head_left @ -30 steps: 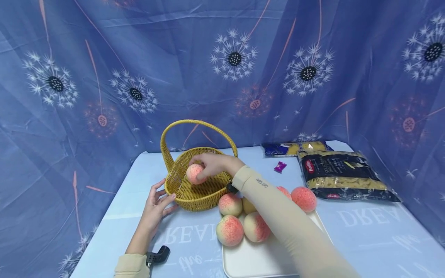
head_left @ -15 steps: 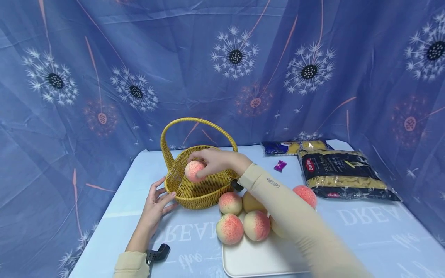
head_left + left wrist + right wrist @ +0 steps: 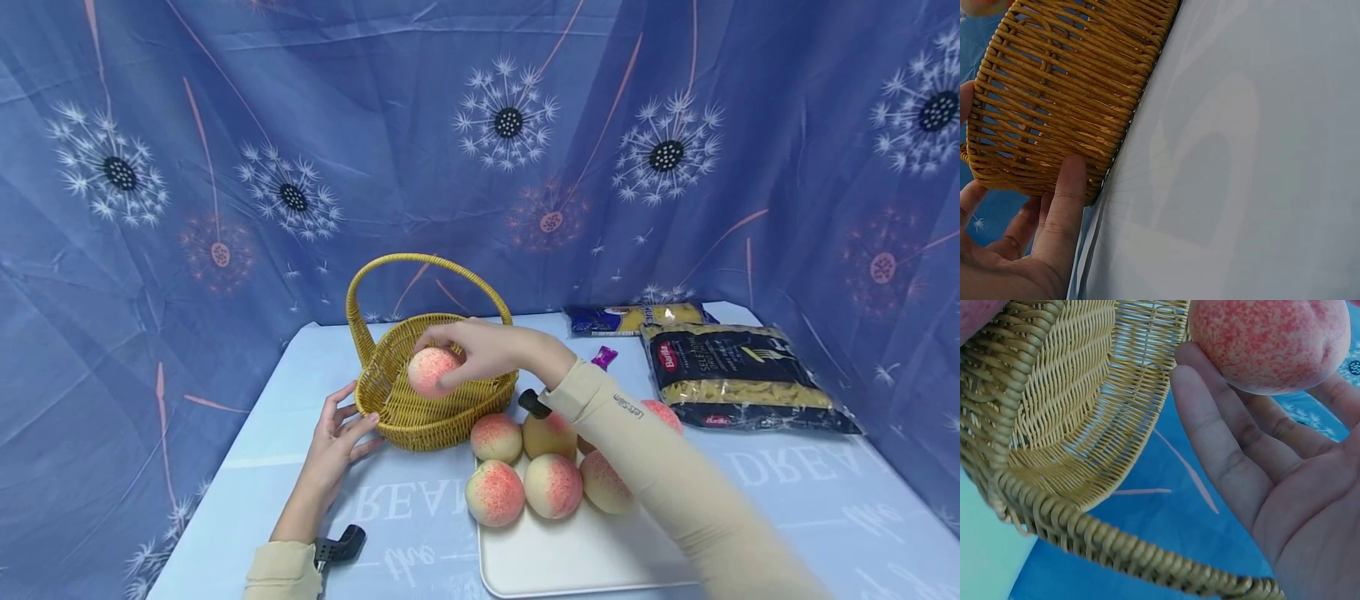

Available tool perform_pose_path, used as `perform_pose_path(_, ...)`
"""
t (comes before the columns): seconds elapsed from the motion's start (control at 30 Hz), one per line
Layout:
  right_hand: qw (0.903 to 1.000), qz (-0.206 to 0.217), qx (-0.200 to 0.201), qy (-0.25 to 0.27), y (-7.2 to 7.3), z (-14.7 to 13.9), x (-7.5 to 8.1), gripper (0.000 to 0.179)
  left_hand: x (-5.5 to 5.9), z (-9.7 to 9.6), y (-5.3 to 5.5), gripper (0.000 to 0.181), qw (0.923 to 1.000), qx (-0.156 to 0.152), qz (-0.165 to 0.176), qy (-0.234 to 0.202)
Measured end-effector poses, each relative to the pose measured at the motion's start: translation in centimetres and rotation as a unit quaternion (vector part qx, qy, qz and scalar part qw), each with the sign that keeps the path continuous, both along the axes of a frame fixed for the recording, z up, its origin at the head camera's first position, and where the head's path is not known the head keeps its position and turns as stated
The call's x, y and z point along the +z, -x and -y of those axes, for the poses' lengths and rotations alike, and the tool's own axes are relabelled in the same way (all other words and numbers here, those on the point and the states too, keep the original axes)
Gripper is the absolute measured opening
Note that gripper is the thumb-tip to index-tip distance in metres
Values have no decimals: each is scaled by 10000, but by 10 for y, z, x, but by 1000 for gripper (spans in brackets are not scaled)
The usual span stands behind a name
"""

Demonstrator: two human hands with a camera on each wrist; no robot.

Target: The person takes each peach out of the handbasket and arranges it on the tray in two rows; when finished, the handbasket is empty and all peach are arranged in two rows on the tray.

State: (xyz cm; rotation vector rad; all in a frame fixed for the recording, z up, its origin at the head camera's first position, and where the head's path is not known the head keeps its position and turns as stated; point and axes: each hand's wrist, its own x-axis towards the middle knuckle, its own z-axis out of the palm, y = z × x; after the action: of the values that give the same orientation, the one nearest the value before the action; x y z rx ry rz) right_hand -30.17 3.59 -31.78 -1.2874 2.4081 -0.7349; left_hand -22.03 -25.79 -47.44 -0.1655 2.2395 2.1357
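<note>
A pinkish peach [image 3: 432, 372] is pinched between the thumb and fingers of my right hand [image 3: 483, 350], above the opening of a yellow wicker basket [image 3: 431, 435]. The right wrist view has the peach [image 3: 1272, 340] against those fingers, beside the basket's arched handle [image 3: 1122, 547]. My left hand [image 3: 333, 446] holds the basket's left side, its thumb at the rim. In the left wrist view, one of its fingers [image 3: 1063, 212] presses low on the woven wall [image 3: 1079, 75]. My right hand and the peach hide part of the basket's inside.
Several peaches [image 3: 495, 493] lie on a white tray [image 3: 577, 558] in front of the basket. At the back right are a large pasta bag [image 3: 750, 379], a smaller blue pasta packet [image 3: 637, 318] and a small purple wrapped candy [image 3: 603, 358]. A blue curtain [image 3: 405, 167] hangs behind.
My right hand, still pinching the peach, has shifted slightly right over the basket. The forearm has swung right, uncovering more peaches on the tray. My left hand has stayed in place.
</note>
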Motion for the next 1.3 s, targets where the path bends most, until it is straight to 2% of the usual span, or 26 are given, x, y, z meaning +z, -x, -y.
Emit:
perform_pose_path(0.5,9991,-146,125,375,-22,-37,9,54,-2,1,0,75,10000,3,-13,-43)
perform_pose_path(0.77,9992,128,-76,360,-39,-58,14,57,-1,1,0,76,10000,-15,-12,-73)
perform_pose_path(1.3,9969,183,-511,575,-58,-102,18,61,-1,0,0,77,9999,-8,-43,-100)
